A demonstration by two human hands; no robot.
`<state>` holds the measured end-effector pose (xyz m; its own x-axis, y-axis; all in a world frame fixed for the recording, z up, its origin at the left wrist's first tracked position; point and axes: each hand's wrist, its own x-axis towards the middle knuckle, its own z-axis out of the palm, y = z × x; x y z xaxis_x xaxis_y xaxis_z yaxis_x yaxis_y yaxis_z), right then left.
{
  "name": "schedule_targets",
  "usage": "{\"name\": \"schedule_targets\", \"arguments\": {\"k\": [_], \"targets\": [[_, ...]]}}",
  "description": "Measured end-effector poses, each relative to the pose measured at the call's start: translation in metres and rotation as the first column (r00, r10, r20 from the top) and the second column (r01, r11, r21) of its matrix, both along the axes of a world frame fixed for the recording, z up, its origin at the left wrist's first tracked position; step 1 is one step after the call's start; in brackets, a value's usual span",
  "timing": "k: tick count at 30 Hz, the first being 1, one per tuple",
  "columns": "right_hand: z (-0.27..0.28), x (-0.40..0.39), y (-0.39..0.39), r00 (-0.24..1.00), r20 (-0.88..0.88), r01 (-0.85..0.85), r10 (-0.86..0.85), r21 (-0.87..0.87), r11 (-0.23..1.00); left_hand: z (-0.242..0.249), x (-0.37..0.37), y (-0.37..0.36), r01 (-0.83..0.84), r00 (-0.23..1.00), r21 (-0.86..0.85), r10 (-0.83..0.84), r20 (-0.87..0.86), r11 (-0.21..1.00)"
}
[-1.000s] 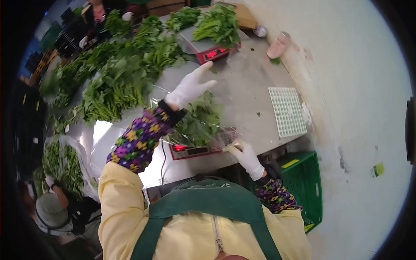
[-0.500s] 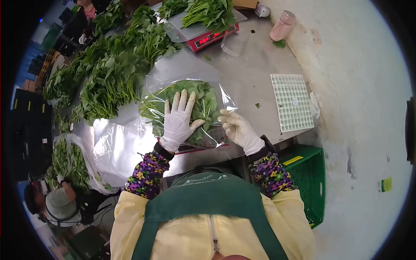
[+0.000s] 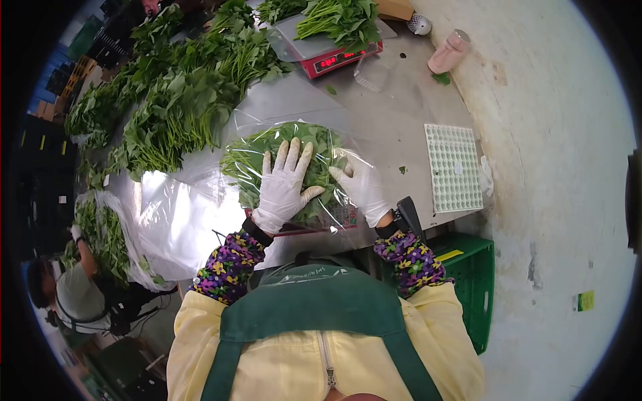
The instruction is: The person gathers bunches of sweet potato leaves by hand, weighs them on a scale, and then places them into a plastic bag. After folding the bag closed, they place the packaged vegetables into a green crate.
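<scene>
A clear plastic bag [image 3: 242,127] filled with leafy green stems [image 3: 257,147] lies in front of me, on top of a second red scale [image 3: 294,231] that is mostly covered. My left hand [image 3: 284,187], in a white glove, rests flat on the bag with its fingers spread. At the bag's right end is my gloved right hand [image 3: 364,190], its fingers bent over the loose film and closed on it. Glare on the plastic partly hides those fingertips.
Heaps of leafy greens [image 3: 180,113] cover the table's left side. A red scale [image 3: 341,60] carrying more greens stands at the back. A pink bottle [image 3: 449,52], a pale plug tray [image 3: 455,167] and a green crate [image 3: 476,287] are rightward. Another person [image 3: 80,294] works at lower left.
My right hand has moved in from the bag's right edge to lie over its end, bringing the loose film leftward. My left hand stays flat on the bag.
</scene>
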<state>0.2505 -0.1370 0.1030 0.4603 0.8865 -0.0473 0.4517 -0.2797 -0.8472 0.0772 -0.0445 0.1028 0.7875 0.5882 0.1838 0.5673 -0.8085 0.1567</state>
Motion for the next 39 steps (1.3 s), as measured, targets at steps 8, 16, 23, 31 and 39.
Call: {"name": "schedule_targets", "arguments": {"k": [8, 16, 23, 31, 39], "targets": [[-0.033, -0.002, 0.018, 0.991, -0.107, 0.097, -0.081, 0.154, 0.983, -0.002, -0.002, 0.000, 0.005, 1.000, -0.007, -0.004, 0.024, 1.000], [-0.045, 0.015, -0.018, 0.902, -0.386, 0.274, -0.193, 0.166, 0.947, -0.003, 0.002, 0.000, -0.008, 1.000, 0.005, 0.008, -0.003, 1.000], [-0.031, 0.070, -0.079, 0.814, -0.404, 0.438, -0.417, -0.043, 0.898, -0.002, -0.001, 0.000, 0.009, 1.000, 0.019, -0.009, 0.005, 1.000], [-0.019, -0.004, -0.155, 0.941, -0.331, 0.097, -0.075, 0.049, 0.994, 0.051, -0.037, 0.023, 0.112, 0.991, -0.031, -0.109, 0.078, 0.993], [0.020, -0.039, -0.139, 0.864, -0.503, 0.123, 0.006, 0.224, 0.967, 0.115, 0.020, 0.138, 0.336, 0.940, -0.688, -0.275, 0.202, 0.643]]}}
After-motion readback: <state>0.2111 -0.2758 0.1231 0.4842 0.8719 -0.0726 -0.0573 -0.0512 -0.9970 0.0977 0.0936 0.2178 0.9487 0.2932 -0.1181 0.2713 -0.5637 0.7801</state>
